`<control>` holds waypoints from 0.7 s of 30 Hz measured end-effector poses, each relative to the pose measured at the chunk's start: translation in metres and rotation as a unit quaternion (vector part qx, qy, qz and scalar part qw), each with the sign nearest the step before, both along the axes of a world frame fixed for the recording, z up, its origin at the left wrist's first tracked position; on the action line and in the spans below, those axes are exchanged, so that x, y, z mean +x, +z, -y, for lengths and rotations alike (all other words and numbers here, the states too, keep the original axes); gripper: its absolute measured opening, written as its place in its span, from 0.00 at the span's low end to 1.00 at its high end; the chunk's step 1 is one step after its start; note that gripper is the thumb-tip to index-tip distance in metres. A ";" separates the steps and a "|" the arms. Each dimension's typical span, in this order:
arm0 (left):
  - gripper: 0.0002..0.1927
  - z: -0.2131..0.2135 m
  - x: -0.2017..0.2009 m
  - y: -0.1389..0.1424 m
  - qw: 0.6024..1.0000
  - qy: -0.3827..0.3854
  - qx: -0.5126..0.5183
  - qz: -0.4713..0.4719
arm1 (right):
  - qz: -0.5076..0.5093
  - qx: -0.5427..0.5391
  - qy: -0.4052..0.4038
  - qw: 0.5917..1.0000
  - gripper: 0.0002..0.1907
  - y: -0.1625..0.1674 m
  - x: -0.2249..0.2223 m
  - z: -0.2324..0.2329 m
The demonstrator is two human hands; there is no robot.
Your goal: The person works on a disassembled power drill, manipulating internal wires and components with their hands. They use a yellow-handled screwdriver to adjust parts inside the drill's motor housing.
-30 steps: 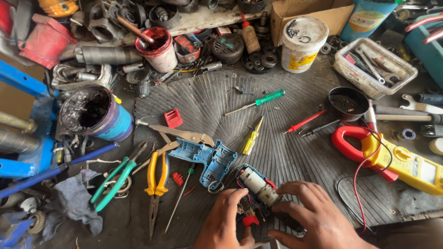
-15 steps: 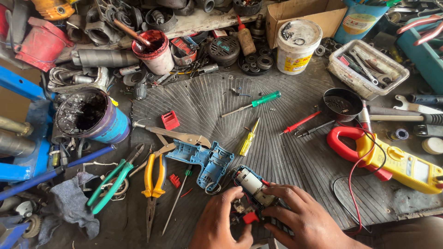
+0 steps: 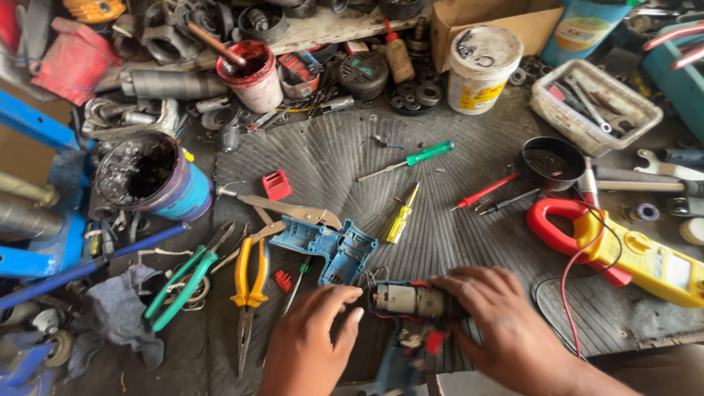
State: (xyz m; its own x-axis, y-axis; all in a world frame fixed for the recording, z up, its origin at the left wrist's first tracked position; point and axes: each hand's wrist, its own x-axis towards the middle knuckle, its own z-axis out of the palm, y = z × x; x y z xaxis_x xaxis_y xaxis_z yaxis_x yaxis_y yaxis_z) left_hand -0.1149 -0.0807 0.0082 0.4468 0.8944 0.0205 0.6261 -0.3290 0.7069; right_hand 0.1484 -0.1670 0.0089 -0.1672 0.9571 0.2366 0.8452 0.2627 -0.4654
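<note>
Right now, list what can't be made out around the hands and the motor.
- Head view: the underside of the motor assembly is hidden by the right hand, and its lower part is motion-blurred.
- The left hand is cut off at the wrist by the bottom edge.
- The contents of the white tray are too small and jumbled to identify singly.
- Inside the black can: too dark to tell.

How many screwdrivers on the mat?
3: green-handled screwdriver mid-mat, yellow-handled screwdriver just below it, small green-tipped screwdriver by the blue housing. More may hide in the clutter.
</note>
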 end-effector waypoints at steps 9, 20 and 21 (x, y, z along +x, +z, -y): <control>0.19 -0.004 -0.003 0.002 0.979 -0.147 0.144 -0.003 | -0.030 0.086 0.030 0.995 0.15 -0.003 0.008 0.008; 0.27 0.003 0.011 -0.009 0.987 -0.129 0.035 0.085 | 0.040 0.065 0.048 0.996 0.19 -0.024 -0.017 0.017; 0.27 0.004 0.012 -0.009 0.989 -0.116 0.023 0.090 | 0.043 0.057 0.042 0.997 0.18 -0.023 -0.016 0.017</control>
